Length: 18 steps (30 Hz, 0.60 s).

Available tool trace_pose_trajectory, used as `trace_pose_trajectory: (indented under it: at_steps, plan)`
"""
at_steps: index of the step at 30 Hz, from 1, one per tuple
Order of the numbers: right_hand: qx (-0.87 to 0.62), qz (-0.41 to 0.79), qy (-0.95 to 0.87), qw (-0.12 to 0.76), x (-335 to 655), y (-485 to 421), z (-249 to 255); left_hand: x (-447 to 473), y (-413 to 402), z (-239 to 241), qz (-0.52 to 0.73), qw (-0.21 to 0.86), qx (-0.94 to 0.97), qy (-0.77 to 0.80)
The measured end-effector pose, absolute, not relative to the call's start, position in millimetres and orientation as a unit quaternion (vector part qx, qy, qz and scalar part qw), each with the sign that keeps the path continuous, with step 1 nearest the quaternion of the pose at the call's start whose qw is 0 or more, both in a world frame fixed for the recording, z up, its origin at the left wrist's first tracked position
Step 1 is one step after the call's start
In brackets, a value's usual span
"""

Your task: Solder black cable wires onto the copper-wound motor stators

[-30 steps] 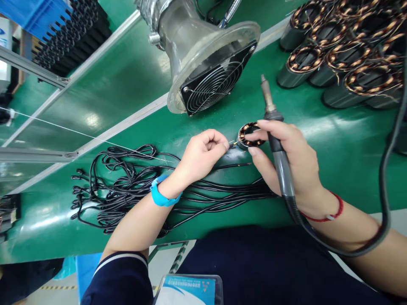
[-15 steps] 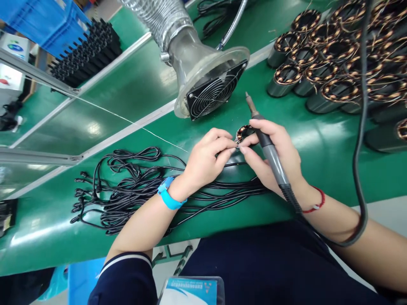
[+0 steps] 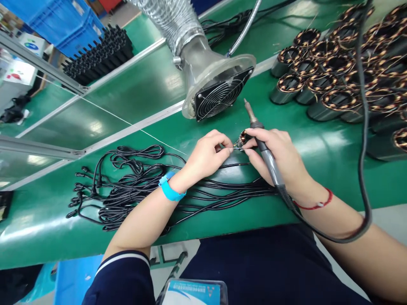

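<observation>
Thumb and forefinger of my left hand [image 3: 212, 153] pinch a thin wire [image 3: 237, 148] in front of a motor stator [image 3: 244, 137]. My right hand [image 3: 278, 154] carries a soldering iron [image 3: 267, 150] in its grip, metal tip pointing up and away toward the fan. The right fingertips also meet at the wire's other end, close to the stator. Most of the stator is hidden behind the right fingers. Black power cables [image 3: 133, 190] lie bundled under and left of my left forearm, their loose ends running beneath both hands.
A fume extractor hood [image 3: 219, 84] with a fan grille hangs just beyond my hands. Many stators [image 3: 321, 82] with copper windings stand at the right. The iron's cord [image 3: 362, 127] loops down over my right forearm. Blue crates [image 3: 63, 25] and black parts [image 3: 98, 55] sit far left.
My hands have drawn slightly apart, so more of the wire shows between the fingertips. The soldering iron stays in my right hand. The whole view has shifted a little.
</observation>
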State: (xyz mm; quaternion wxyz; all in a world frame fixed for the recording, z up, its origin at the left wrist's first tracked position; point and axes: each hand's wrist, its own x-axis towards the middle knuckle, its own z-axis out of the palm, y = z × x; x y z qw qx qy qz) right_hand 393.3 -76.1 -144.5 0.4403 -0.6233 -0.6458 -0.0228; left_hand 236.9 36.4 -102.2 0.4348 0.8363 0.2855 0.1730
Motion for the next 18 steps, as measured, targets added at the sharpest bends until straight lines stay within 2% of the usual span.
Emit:
trace_pose_trajectory:
  at_steps: [8,13,18]
  plan:
    - [-0.648,-0.023,-0.63,0.427,396,-82,-130,239,36,-102,0.171,0.519,0.768,0.333]
    - [-0.636,-0.037,-0.555,0.534,393,-109,-126,239,32,-103,0.183,0.517,0.778,0.305]
    - [-0.591,-0.055,-0.567,0.57,392,-126,-126,239,29,-103,0.174,0.505,0.79,0.299]
